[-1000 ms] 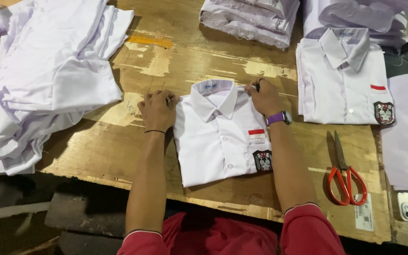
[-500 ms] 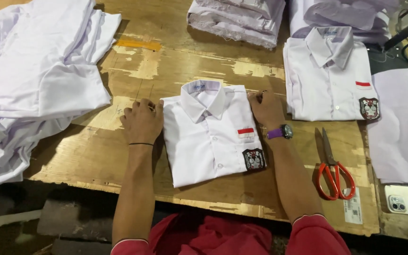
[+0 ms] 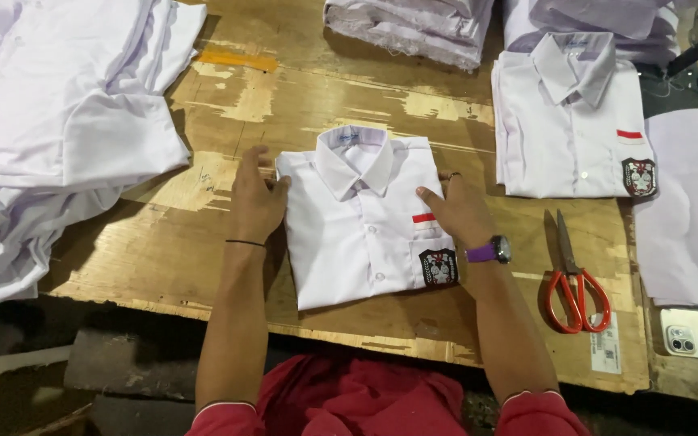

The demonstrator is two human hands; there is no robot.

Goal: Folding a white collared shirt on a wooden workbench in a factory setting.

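At the near edge of the plywood table (image 3: 163,266), a folded white shirt (image 3: 361,226) lies flat between my hands, collar away from me. It looks light, soft and apt to slump, so I judge the folded side edges the best hold. My left hand (image 3: 256,202) rests open against its left edge, fingers flat, gripping nothing; my right hand (image 3: 458,211) lies spread on the right edge, palm down. Beyond it lie red-handled scissors (image 3: 575,278), another folded shirt (image 3: 571,121) and, at left, loose white shirts (image 3: 50,129).

The folded shirt (image 3: 361,222) was smooth matt cloth; the bench (image 3: 203,258) was rough, worn plywood; the scissors (image 3: 575,278) had glossy plastic handles.
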